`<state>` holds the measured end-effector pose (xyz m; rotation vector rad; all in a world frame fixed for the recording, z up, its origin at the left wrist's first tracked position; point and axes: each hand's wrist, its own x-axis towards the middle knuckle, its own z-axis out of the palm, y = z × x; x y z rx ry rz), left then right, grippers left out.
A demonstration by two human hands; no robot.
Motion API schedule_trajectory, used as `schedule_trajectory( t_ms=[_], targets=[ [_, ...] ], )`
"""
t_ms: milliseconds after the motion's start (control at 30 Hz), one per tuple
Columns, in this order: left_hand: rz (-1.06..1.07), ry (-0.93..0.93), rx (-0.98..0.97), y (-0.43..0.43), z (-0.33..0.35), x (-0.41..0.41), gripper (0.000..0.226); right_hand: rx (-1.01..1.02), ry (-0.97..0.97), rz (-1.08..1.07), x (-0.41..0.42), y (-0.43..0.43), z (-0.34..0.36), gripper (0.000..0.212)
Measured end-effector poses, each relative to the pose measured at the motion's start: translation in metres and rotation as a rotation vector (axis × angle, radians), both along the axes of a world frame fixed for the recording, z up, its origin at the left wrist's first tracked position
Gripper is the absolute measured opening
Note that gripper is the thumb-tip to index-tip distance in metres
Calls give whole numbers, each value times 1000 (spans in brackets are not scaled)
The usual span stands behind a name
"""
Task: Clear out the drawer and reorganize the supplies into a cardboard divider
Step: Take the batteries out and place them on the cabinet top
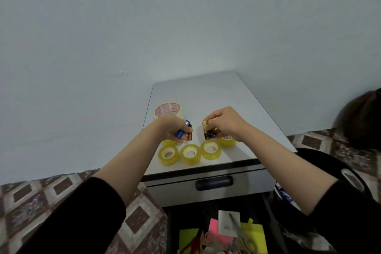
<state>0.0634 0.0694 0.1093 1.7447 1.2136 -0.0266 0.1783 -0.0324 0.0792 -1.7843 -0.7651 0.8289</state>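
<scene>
Above the cabinet top (206, 93), the left hand (175, 128) grips a few batteries (184, 133), fingers curled round them; the right hand (224, 123) clutches another bunch of batteries (209, 131); tape rolls (190, 153) lie beneath; the open drawer (218, 231) holds paper scraps.

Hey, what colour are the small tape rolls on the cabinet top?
The small tape rolls are translucent yellow, seen in the head view.

It looks like a room at home (hard to say which): a pale wall (144, 27), brown diamond-patterned floor (41, 198) and a grey drawer cabinet (206, 93).
</scene>
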Motion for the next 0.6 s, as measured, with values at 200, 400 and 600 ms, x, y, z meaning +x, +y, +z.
schedule_trajectory(
  t_ms=[200, 400, 600],
  targets=[
    [-80, 113, 128, 13, -12, 30, 24, -9, -12, -61, 17, 28, -7, 17],
    [-189, 237, 287, 10, -21, 45, 23, -58, -119, -49, 17, 32, -16, 14],
    [-186, 290, 283, 11, -27, 45, 22, -132, -249, 18, 12, 36, -15, 15]
  ],
)
